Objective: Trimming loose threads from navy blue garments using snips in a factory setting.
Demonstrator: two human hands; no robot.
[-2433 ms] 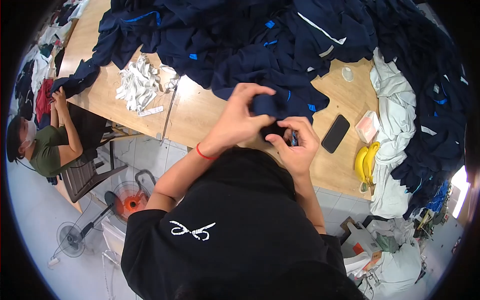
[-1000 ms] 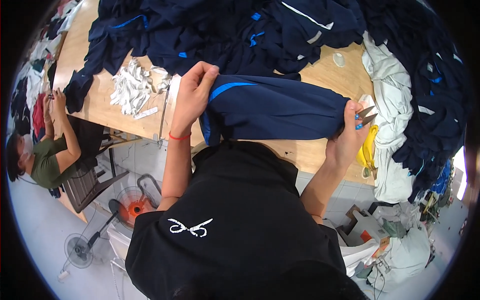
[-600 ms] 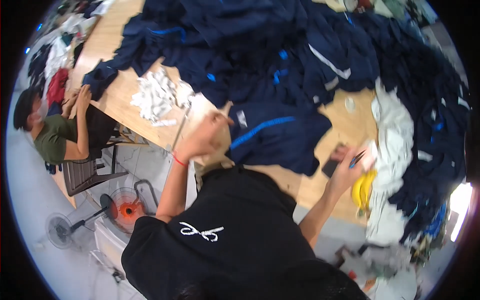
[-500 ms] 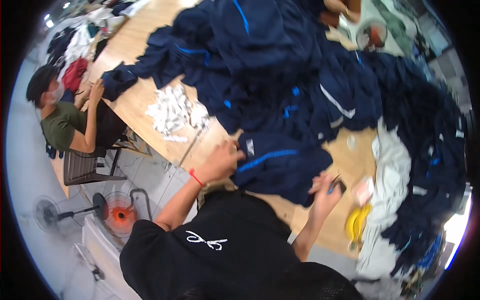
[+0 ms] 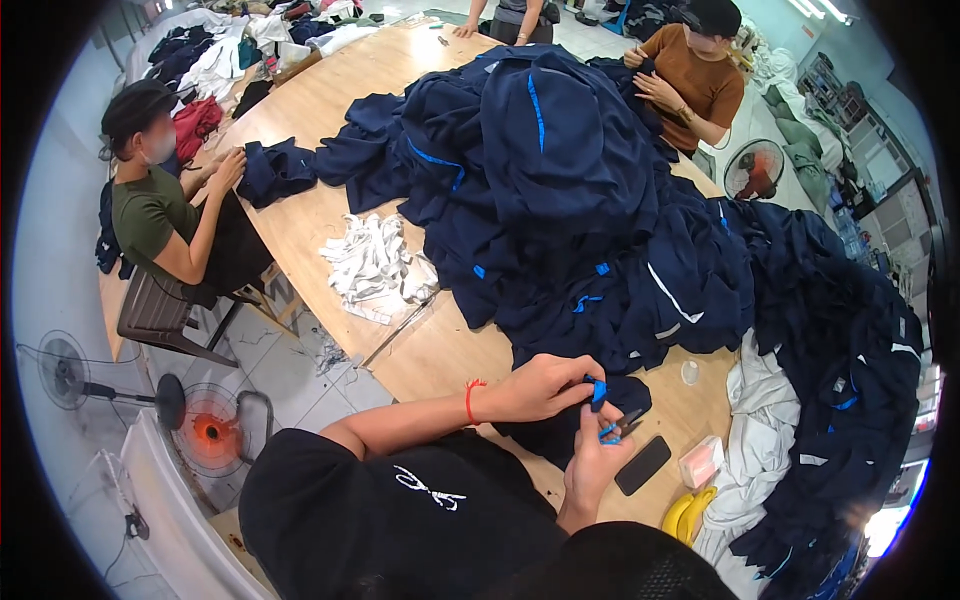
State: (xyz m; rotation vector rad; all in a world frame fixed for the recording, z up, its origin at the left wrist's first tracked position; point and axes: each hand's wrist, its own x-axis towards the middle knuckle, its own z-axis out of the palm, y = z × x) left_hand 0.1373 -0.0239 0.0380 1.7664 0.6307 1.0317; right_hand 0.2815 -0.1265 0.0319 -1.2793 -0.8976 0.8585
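A navy garment (image 5: 630,398) with bright blue trim lies on the table edge in front of me, and part of it is raised between my hands. My left hand (image 5: 535,390), with a red string at the wrist, pinches a blue-trimmed bit of it. Close beside, my right hand (image 5: 590,465) grips small thread snips (image 5: 622,428) with blue handles, blades pointing up and to the right. My right thumb is next to the pinched fabric; whether it touches is hard to tell. My forearm and sleeve hide some of the garment.
A large heap of navy garments (image 5: 570,150) fills the table's middle. White fabric strips (image 5: 368,265) lie left. On the right are a phone (image 5: 643,466), a pinkish box (image 5: 702,460), bananas (image 5: 688,514) and white cloth (image 5: 765,400). Co-workers handle navy garments at left and back right.
My hands have come together, raising part of the garment that was spread flat between them. The left moved right, the right moved left with the snips. The view has tilted up.
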